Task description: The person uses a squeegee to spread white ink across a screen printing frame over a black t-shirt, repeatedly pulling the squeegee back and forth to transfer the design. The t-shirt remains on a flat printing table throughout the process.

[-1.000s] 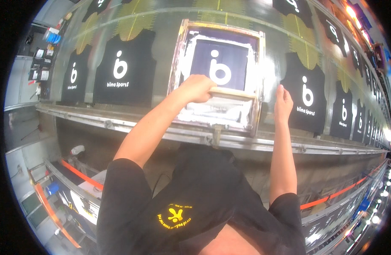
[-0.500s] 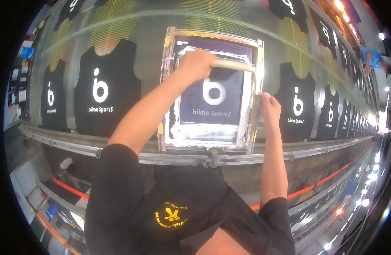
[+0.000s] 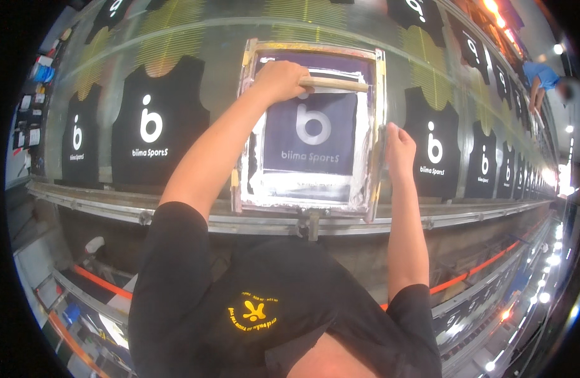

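A screen-printing frame (image 3: 377,126) lies flat over the long table in front of me, its inner borders smeared with white ink. Through its dark mesh (image 3: 283,135) a white logo shows. My left hand (image 3: 279,82) is closed round the left end of a squeegee (image 3: 337,84) with a pale wooden handle, across the far part of the mesh. Beside the frame's right edge, my right hand (image 3: 401,148) is curled with its fingers together; whatever they may hold is hidden.
Black printed vests lie on both sides, the nearest being a left vest (image 3: 160,120) and a right vest (image 3: 431,145). A metal rail (image 3: 252,225) runs along the table's near edge, with a clamp (image 3: 312,225) below the frame. A person in blue (image 3: 540,77) stands far right.
My left hand and the squeegee have moved a little farther away over the mesh. The right hand stays beside the frame, its fingers curled. The whole view has shifted slightly.
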Action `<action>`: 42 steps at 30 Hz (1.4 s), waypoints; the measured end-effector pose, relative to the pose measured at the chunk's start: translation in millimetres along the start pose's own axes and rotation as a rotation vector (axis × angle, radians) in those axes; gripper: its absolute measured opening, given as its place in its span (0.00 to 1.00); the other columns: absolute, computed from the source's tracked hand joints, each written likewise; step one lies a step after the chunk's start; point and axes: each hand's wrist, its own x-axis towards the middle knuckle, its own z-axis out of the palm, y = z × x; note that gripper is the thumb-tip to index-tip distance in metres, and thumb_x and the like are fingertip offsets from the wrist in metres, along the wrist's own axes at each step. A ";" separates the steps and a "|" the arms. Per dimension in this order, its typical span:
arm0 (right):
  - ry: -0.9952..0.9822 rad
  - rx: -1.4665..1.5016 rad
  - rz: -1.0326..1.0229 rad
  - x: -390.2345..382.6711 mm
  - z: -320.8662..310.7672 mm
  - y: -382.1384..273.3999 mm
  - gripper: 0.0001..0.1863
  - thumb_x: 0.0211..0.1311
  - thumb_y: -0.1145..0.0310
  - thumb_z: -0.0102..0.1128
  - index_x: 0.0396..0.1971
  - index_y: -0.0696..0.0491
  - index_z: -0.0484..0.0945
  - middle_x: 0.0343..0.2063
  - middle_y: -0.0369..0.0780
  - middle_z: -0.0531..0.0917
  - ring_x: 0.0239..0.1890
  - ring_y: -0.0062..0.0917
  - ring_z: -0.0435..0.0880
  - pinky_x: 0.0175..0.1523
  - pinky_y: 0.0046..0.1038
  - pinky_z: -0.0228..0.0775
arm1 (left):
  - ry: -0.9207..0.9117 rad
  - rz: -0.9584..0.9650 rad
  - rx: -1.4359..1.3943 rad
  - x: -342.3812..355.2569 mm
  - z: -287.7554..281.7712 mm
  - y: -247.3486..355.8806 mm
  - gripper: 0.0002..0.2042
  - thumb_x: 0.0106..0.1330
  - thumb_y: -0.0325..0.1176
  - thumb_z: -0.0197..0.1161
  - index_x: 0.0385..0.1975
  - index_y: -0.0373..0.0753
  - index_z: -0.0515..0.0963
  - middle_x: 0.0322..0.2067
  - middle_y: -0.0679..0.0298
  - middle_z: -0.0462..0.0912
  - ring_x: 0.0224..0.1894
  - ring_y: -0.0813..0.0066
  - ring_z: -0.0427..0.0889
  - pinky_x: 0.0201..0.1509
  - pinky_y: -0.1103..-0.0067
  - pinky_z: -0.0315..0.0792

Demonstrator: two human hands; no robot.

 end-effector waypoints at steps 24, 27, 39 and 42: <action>-0.003 0.182 -0.285 -69.6 149.1 7.4 0.18 0.78 0.63 0.69 0.59 0.56 0.84 0.24 0.24 0.75 0.21 0.08 0.64 0.26 0.20 0.52 | 0.200 0.027 -0.061 -338.3 22.6 -11.1 0.25 0.52 0.23 0.72 0.54 0.43 0.84 0.52 0.65 0.89 0.54 0.60 0.88 0.55 0.64 0.82; -0.002 0.175 -0.297 -99.5 241.0 24.6 0.16 0.78 0.62 0.69 0.57 0.56 0.84 0.26 0.25 0.76 0.24 0.08 0.65 0.28 0.20 0.53 | 0.131 -0.068 -0.064 -380.4 -6.0 -81.3 0.24 0.52 0.24 0.71 0.53 0.42 0.85 0.50 0.65 0.90 0.55 0.60 0.88 0.54 0.63 0.82; 0.092 0.081 -0.310 -196.1 453.9 0.4 0.18 0.77 0.62 0.69 0.59 0.54 0.82 0.22 0.26 0.76 0.23 0.09 0.65 0.28 0.23 0.54 | 0.072 0.019 0.013 -462.1 -122.4 -254.8 0.20 0.55 0.25 0.71 0.51 0.44 0.85 0.50 0.65 0.91 0.47 0.61 0.90 0.52 0.66 0.83; 0.061 -0.006 -0.187 -211.5 455.8 -20.8 0.24 0.76 0.58 0.70 0.64 0.56 0.80 0.39 0.36 0.84 0.37 0.16 0.75 0.43 0.23 0.70 | 0.139 0.033 0.070 -418.5 -148.1 -264.2 0.17 0.58 0.29 0.72 0.49 0.45 0.84 0.41 0.63 0.91 0.39 0.57 0.90 0.42 0.63 0.83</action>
